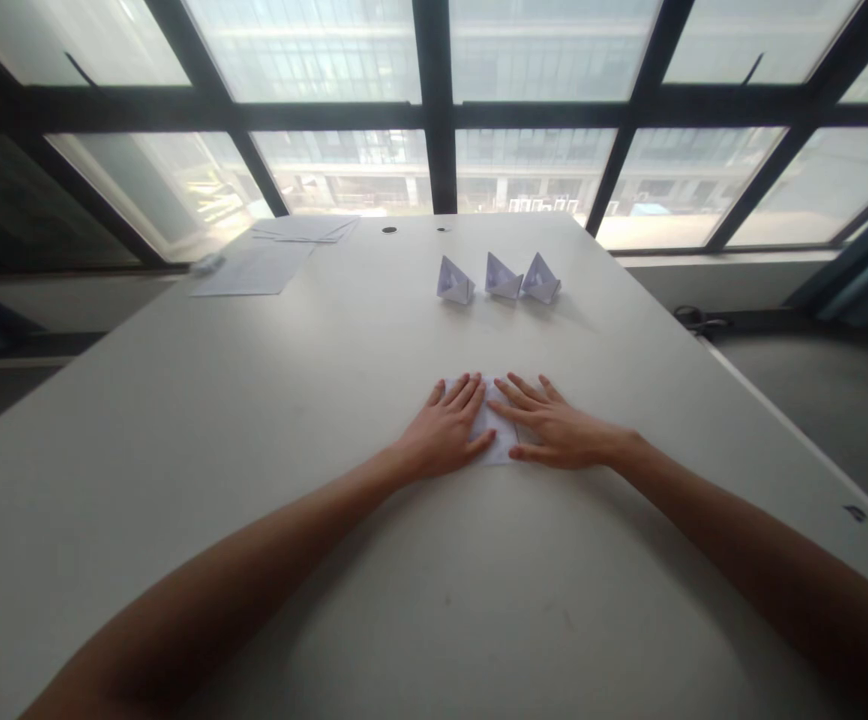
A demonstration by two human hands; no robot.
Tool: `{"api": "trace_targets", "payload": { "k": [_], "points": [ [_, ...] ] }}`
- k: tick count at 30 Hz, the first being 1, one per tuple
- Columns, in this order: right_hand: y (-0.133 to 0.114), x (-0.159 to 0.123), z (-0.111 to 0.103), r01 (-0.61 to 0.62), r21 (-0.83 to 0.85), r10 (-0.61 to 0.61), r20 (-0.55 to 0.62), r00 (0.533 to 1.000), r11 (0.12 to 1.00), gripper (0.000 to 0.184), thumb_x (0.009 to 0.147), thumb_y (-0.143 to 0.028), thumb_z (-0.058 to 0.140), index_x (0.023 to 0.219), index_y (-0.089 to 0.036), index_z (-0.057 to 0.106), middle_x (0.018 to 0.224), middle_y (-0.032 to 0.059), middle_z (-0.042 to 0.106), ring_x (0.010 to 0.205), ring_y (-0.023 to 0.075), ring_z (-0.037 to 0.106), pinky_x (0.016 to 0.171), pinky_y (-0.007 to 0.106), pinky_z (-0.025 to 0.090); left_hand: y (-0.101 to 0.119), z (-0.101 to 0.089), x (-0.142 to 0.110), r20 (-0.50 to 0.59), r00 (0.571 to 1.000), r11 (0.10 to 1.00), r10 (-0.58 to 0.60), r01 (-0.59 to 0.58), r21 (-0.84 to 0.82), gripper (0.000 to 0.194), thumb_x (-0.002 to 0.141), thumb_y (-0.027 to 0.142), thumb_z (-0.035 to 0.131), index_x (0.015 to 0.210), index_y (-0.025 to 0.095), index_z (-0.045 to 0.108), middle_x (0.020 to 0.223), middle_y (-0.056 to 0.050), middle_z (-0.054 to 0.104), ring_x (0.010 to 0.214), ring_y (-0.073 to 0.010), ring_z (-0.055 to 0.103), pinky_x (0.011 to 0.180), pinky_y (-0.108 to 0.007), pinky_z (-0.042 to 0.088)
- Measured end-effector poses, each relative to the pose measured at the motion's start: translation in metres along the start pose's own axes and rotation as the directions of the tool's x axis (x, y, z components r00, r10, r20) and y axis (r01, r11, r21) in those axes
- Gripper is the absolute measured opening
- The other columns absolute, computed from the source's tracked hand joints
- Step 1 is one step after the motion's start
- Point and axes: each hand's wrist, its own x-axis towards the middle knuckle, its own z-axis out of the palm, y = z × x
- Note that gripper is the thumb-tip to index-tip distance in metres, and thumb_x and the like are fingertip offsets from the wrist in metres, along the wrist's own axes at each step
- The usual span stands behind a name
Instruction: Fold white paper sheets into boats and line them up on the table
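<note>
A small white piece of folded paper lies flat on the white table in front of me. My left hand rests palm down over its left part, fingers stretched away from me. On its right part lies my right hand, with the fingers spread. Both hands cover much of the paper, so its full outline and folds are hidden. Farther off stand three folded paper boats: one on the left, one in the middle and one on the right.
Several loose paper sheets lie at the table's far left. Two small dark round spots, one of them a hole, show near the far edge. A dark object is beside the right edge. Large framed windows rise behind the table.
</note>
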Motion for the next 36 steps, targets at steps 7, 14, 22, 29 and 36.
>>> {"api": "trace_targets", "payload": {
  "k": [7, 14, 22, 29, 36],
  "points": [
    [0.006, 0.011, 0.009, -0.205, -0.079, 0.193, -0.13, 0.972, 0.976, 0.062, 0.102, -0.059, 0.027, 0.158, -0.033, 0.024, 0.168, 0.0094, 0.007, 0.154, 0.0316, 0.0, 0.118, 0.066, 0.008, 0.0, 0.0, 0.0, -0.01, 1.0, 1.0, 0.013, -0.013, 0.009, 0.078, 0.1, 0.061, 0.025, 0.159, 0.01, 0.018, 0.165, -0.013, 0.02, 0.154, -0.0263, 0.012, 0.124, -0.049, 0.011],
    [0.01, 0.021, 0.017, -0.415, -0.064, 0.388, -0.25, 0.887, 0.907, 0.07, 0.102, -0.059, 0.016, 0.155, -0.017, 0.035, 0.166, 0.017, 0.018, 0.154, 0.0319, 0.011, 0.118, 0.063, 0.017, 0.001, -0.001, 0.0, 0.015, 1.0, 1.0, 0.003, -0.003, 0.012, 0.08, 0.1, 0.062, 0.023, 0.159, 0.008, 0.018, 0.165, -0.013, 0.017, 0.154, -0.0272, 0.012, 0.124, -0.049, 0.009],
    [0.009, 0.017, 0.017, -0.362, 0.02, 0.35, -0.314, 0.883, 0.932, 0.062, 0.104, -0.049, 0.017, 0.153, -0.016, 0.038, 0.164, 0.0151, 0.025, 0.153, 0.0281, 0.018, 0.119, 0.059, 0.02, 0.001, -0.001, 0.0, 0.006, 1.0, 1.0, 0.007, -0.007, 0.005, 0.079, 0.1, 0.063, 0.022, 0.159, 0.011, 0.017, 0.165, -0.013, 0.019, 0.154, -0.0268, 0.012, 0.124, -0.048, 0.008],
    [0.007, 0.018, 0.016, -0.361, 0.055, 0.358, -0.339, 0.87, 0.931, 0.056, 0.105, -0.041, 0.021, 0.15, -0.015, 0.044, 0.163, 0.0145, 0.029, 0.152, 0.0262, 0.022, 0.121, 0.054, 0.02, 0.001, -0.002, 0.0, 0.015, 1.0, 1.0, 0.007, -0.007, 0.015, 0.078, 0.1, 0.062, 0.022, 0.159, 0.011, 0.018, 0.165, -0.013, 0.018, 0.154, -0.0271, 0.011, 0.124, -0.048, 0.009],
    [0.007, 0.018, 0.017, -0.339, 0.069, 0.341, -0.35, 0.872, 0.938, 0.055, 0.105, -0.04, 0.023, 0.148, -0.015, 0.046, 0.162, 0.0144, 0.031, 0.152, 0.0248, 0.023, 0.121, 0.052, 0.02, 0.001, -0.003, 0.0, 0.019, 1.0, 1.0, 0.004, -0.004, 0.018, 0.079, 0.1, 0.062, 0.022, 0.159, 0.009, 0.017, 0.165, -0.013, 0.018, 0.154, -0.0267, 0.011, 0.124, -0.048, 0.009]
  ]
}}
